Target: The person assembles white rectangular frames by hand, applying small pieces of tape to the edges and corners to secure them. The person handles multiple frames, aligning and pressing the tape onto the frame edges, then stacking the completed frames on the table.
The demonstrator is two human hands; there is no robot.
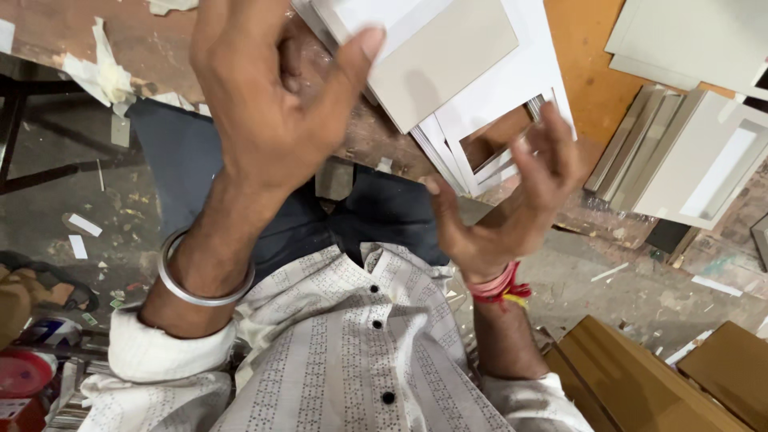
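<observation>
Far to the left of the stack of white mount boards (472, 80), torn paper scraps (104, 76) litter the edge of a worn wooden bench (584, 88). Well below them, in the picture's lower left corner, sit a round red tin (24, 376) and a small blue-and-white can (56, 330), the only packaging in view. Their labels are too small to make out.

The person's left hand (264, 104), with a steel bangle (204, 280) at the wrist, is raised just left of the stack. Its fingers are loosely curled, the thumb stands out, and it grips nothing.

The stack itself lies fanned on the bench. A plain grey-white sheet is on top and a rectangular window is already cut through the boards beneath.

Just below the stack's lower right corner, the right hand (512, 208), with a red thread (500, 286) at the wrist, hangs half open and empty, its fingertips close to the cut window but apparently clear of it.

To the right of the stack, a second pile of windowed boards (696, 152) leans on the bench. Brown boards (632, 384) rest well below it.

On this showing the window cutting looks largely done, and neither hand is working on a board.
</observation>
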